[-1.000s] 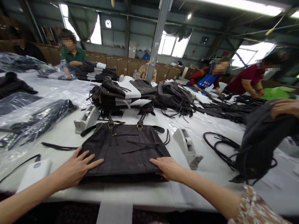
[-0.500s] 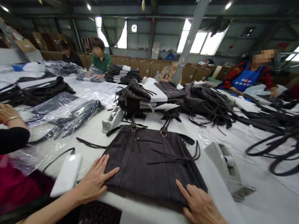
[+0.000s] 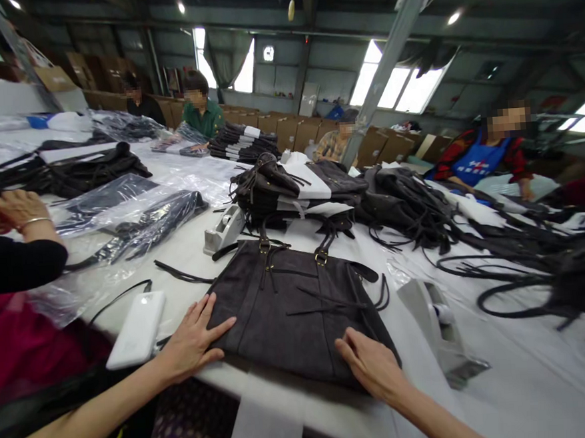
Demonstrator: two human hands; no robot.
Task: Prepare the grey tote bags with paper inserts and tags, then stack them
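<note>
A dark grey handbag (image 3: pixel 279 320) lies flat at the table's front edge, its two handles pointing away from me and thin cords trailing over its front. My left hand (image 3: pixel 193 339) rests on the bag's lower left corner, fingers stretched out and thumb apart. On the lower right part of the bag is my right hand (image 3: pixel 370 364), closed, with the fingers curled in. Its fingertips are hidden, so whether it pinches anything cannot be seen.
Tape dispensers stand right (image 3: pixel 443 332) and behind left (image 3: pixel 223 229) of the bag. A white power bank (image 3: pixel 137 330) with a cable lies left. Bags are stacked (image 3: pixel 290 186) behind. A co-worker's hands (image 3: pixel 21 211) are at far left; several people work across the table.
My right hand has curled its outstretched index finger in and shifted slightly up and left over the bag. My left hand stays on the corner. The view has shifted a little.
</note>
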